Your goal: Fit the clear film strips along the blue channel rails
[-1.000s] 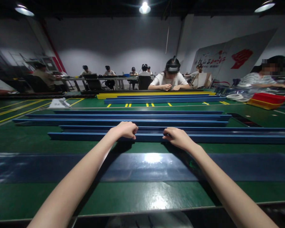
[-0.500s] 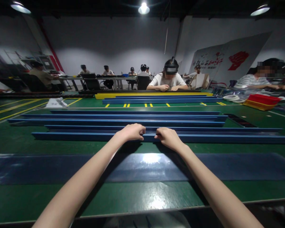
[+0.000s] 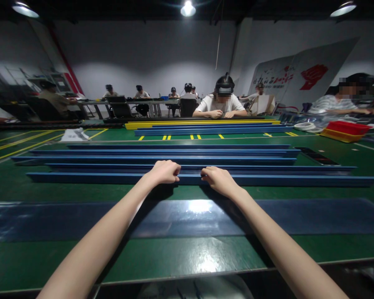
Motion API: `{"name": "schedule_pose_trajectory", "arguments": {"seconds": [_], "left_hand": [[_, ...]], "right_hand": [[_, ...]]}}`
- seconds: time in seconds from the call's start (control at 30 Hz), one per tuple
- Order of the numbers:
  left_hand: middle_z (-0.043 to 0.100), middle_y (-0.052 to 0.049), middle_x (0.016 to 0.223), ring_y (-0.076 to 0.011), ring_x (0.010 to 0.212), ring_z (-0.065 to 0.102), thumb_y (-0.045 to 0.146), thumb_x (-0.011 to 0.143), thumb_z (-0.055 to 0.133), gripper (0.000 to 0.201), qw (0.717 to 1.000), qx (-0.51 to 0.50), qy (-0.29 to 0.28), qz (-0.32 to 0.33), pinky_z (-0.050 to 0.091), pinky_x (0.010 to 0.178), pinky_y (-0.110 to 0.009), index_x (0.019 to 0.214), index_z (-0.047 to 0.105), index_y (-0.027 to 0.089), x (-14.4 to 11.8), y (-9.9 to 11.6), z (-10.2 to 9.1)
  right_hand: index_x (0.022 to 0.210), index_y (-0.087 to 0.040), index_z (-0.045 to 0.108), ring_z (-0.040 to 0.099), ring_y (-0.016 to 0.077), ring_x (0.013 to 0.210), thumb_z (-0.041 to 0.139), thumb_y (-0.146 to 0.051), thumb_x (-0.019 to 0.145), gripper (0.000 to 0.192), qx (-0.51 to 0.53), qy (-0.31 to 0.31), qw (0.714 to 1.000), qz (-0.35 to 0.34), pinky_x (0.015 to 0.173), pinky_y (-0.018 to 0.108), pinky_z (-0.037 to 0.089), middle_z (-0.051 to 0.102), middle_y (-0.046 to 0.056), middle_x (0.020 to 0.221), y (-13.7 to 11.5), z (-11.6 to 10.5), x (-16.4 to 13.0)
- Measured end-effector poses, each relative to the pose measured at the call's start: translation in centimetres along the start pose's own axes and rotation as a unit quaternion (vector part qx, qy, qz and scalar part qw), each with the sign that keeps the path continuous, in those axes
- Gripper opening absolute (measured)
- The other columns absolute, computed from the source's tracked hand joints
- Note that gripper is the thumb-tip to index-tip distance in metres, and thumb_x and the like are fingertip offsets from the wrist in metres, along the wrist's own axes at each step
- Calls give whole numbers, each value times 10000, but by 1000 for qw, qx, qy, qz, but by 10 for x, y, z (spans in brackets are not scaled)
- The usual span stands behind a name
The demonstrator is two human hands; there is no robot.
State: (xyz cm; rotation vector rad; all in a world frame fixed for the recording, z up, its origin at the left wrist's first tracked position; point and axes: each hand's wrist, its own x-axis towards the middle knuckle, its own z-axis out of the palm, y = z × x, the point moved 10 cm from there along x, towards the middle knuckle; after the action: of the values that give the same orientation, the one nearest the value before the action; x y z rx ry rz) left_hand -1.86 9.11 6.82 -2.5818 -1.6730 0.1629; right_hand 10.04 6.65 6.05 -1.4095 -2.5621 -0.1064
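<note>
On the green tabletop [image 3: 180,253] a wide dark-blue glossy strip [image 3: 81,220] lies flat across the near part, between the person and the rails. Beyond it five long blue rails lie side by side; farther back, a second stack of blue and yellow rails [image 3: 205,126] lies in front of a seated person in a white shirt [image 3: 220,104]. A red tray [image 3: 345,129] and a roll of white tape [image 3: 302,126] sit at the far right, a white cloth [image 3: 73,134] at the far left. Other people sit at tables along the back wall.

The nearest blue rail [image 3: 268,180] lies with its long axis left to right, parallel to the tabletop's near edge and to the other rails [image 3: 174,153], its ends pointing to either side. The left hand [image 3: 166,171] curls its grip over the rail's top edge near the middle; the right hand [image 3: 216,180] does the same just beside it, fingers clamped on the same rail. Nothing lies between the forearms and the rail but the dark strip beneath them.
</note>
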Motion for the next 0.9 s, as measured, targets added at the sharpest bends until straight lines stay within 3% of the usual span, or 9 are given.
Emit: {"name": "schedule_pose_trajectory", "arguments": {"seconds": [0.2, 0.43, 0.73, 0.9], "left_hand": [[659, -27, 866, -229, 805, 604, 355, 699, 541, 149, 998, 22, -27, -59, 405, 603, -275, 774, 594, 238, -14, -29, 4], [653, -55, 939, -242, 859, 602, 275, 715, 518, 133, 993, 42, -13, -106, 414, 627, -278, 805, 605, 229, -21, -44, 5], [641, -33, 951, -208, 884, 586, 345, 738, 543, 161, 998, -11, 52, -30, 408, 635, -250, 835, 579, 222, -2, -7, 6], [635, -31, 908, -205, 850, 584, 403, 783, 487, 216, 996, -36, 77, -23, 398, 621, -255, 824, 567, 207, 0, -9, 6]], "right_hand": [[847, -207, 582, 549, 140, 832, 480, -271, 835, 121, -10, 12, 999, 39, 579, 219, 291, 623, 16, 890, 33, -9, -17], [849, -194, 580, 536, 165, 897, 455, -260, 850, 141, -45, 10, 997, 56, 646, 233, 340, 619, 56, 913, 20, -7, -7], [877, -181, 574, 531, 187, 902, 424, -266, 860, 173, -56, 34, 997, 41, 674, 251, 375, 620, 76, 935, -3, 0, 15], [892, -203, 586, 531, 182, 932, 424, -303, 862, 193, -39, 30, 997, 53, 658, 245, 378, 622, 58, 955, 6, 2, 18]]}}
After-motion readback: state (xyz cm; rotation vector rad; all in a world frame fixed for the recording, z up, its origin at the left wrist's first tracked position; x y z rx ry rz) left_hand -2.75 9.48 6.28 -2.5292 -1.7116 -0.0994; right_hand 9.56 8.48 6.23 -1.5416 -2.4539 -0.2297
